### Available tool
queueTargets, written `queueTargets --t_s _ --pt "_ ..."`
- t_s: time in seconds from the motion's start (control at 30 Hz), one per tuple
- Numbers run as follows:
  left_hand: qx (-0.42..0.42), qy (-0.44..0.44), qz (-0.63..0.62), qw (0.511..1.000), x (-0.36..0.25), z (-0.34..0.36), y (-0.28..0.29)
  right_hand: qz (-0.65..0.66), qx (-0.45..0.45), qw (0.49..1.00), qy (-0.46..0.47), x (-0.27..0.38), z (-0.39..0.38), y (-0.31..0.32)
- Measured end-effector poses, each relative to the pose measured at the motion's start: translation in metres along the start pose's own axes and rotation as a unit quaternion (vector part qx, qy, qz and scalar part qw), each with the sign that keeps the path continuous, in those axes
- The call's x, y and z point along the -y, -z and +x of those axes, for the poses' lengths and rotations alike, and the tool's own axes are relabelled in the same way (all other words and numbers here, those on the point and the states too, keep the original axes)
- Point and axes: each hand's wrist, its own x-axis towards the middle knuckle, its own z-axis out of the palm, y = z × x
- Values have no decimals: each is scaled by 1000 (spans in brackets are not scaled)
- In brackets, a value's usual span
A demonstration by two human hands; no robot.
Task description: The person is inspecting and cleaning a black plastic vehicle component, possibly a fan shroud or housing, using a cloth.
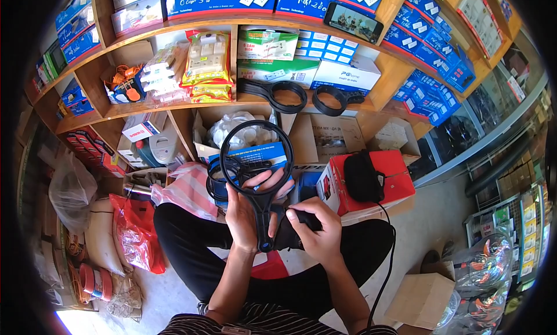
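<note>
My left hand (241, 222) is closed around the handle of a black filter wrench (264, 216), a large plastic ring on a short handle. It is held upright over my lap, and some fingers show through the lower part of the ring. Close to the handle on its right, my right hand (322, 229) has thumb and fingers bent together at a dark, partly hidden object, whose kind I cannot make out. Two similar black ring wrenches, a left one (288, 110) and a right one (329, 111), lie on the shelf edge ahead.
Coiled black cables (216, 187) lie beyond my left hand. A red box (397, 181) at the right carries a black pouch (362, 178) with a cord. Boxes fill the wooden shelves, where a phone (353, 22) leans. A red bag (134, 233) stands left; a cardboard box (420, 300) sits lower right.
</note>
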Motion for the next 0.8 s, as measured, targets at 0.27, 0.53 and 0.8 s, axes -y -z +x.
queueTargets --t_s 0.27,0.53,0.8 --pt "-18 9 51 998 -5 1 0 -37 -23 999 -18 -6 6 -7" --pt "-13 0 51 999 -9 2 0 -34 -6 999 -38 -5 4 -8" --pt "-31 -14 60 998 -5 -5 -1 -42 -11 999 -11 -4 0 -6"
